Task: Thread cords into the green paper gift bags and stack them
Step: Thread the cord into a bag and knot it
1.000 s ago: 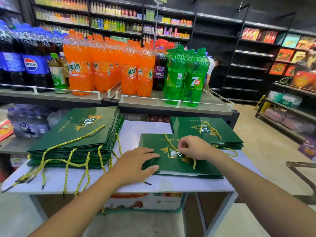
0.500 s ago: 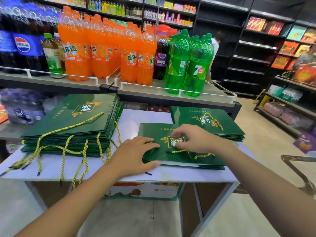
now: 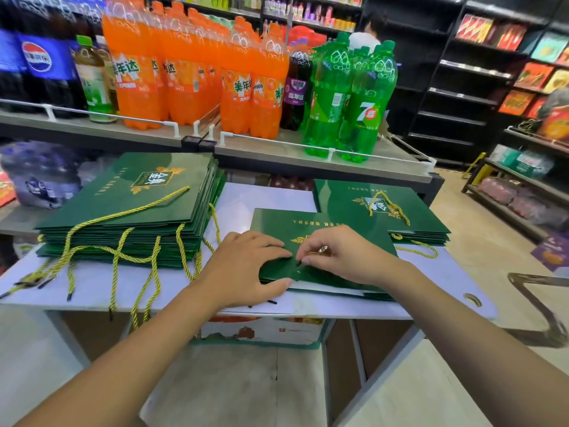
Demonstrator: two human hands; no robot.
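Your left hand (image 3: 243,266) lies flat on the green gift bag (image 3: 311,226) in front of you. Its fingers are straight and press the paper down, and the thumb rests along the near edge. Your right hand (image 3: 345,257) has its fingers curled and pinches a short stretch of gold cord (image 3: 320,250) between thumb and forefinger. The cord's dark tip sits right at a small hole close to the bag's near edge, just beside your left fingertips. Whether the tip has entered the hole is too small to tell.

This looks like the threading step, with one cord end being fed into this bag. The next move calls for the left hand to keep the paper from shifting while the right steers the tip squarely through the hole. After that comes drawing the cord along.

The bag lies flat on the white tabletop (image 3: 92,285), apparently on top of another bag or two. It sits between two piles. A taller left stack (image 3: 132,217) has gold cords trailing over the tabletop's edge. A lower right stack (image 3: 381,208) has a cord looped on top. Which pile takes finished bags cannot be told.

Behind them, a shelf (image 3: 277,149) holds orange and green soda bottles (image 3: 184,72).
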